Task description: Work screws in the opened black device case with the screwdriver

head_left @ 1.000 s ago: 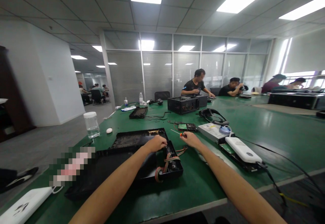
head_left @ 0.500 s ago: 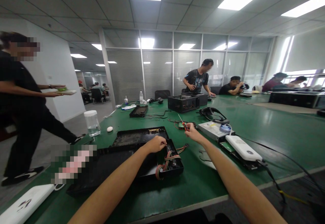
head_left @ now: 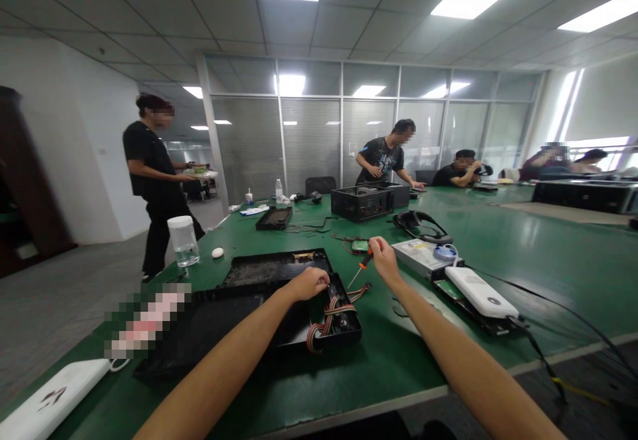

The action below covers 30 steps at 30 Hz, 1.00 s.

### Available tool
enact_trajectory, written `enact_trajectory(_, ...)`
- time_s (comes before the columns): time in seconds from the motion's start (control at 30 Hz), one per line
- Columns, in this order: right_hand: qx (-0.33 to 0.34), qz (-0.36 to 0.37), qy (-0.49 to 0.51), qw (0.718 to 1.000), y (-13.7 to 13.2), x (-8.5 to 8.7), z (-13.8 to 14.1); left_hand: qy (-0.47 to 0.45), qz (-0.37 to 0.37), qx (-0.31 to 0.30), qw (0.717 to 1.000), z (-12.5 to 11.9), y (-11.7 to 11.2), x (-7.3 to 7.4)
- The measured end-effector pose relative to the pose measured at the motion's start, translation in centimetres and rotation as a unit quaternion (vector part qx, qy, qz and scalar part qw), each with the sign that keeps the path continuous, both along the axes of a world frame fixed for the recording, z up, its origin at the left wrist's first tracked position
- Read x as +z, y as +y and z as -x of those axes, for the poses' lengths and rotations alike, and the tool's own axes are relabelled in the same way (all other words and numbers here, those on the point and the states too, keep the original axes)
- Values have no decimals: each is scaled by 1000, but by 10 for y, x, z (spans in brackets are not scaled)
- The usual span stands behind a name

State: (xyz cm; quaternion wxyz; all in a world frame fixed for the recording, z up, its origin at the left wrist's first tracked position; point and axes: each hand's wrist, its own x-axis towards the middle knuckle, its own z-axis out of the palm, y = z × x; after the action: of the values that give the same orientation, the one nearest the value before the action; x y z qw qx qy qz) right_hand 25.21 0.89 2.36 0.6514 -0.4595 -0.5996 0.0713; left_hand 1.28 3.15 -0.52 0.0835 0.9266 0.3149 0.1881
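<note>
My right hand (head_left: 383, 259) is closed around the handle of a screwdriver (head_left: 365, 262) in black and orange. Its thin metal shaft slants down and left, the tip near a wire connector by the right edge of a black case (head_left: 343, 343). My left hand (head_left: 312, 284) rests over that case with its fingers pinched at the inner right part; whatever lies between them is too small to make out. A striped ribbon cable (head_left: 326, 317) loops over the case's right end. Behind it lies another black panel (head_left: 279, 266).
A green circuit board (head_left: 359, 246), an optical drive (head_left: 421, 255), a headset (head_left: 423, 226) and a white power bank (head_left: 481, 291) lie to the right. A clear jar (head_left: 184, 242) stands left. Farther back is a black computer case (head_left: 361, 202), with people around the table.
My right hand has turned the screwdriver from pointing up and away to pointing down toward the case. My left hand stays put. A person carrying a plate has walked farther away at left.
</note>
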Motion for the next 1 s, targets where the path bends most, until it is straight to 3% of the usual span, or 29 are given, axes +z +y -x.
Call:
enact_trajectory(0.13,-15,-7,26,1000,2,-3,3,-2,1,3,1000,0,-1,0)
enact_trajectory(0.37,-14,-10,-141,990,-3,-10,21,10,1,11,1000,-2,-4,5)
enact_trajectory(0.73,-61,-33,-253,965,-13,1,22,9,8,-5,1000,-1,-5,6)
enact_trajectory(0.83,-81,-23,-329,941,-20,16,31,9,3,-1,1000,-1,-3,4)
enact_trajectory(1.0,-102,84,-497,858,-31,66,55,17,-5,2,1000,-1,-4,4)
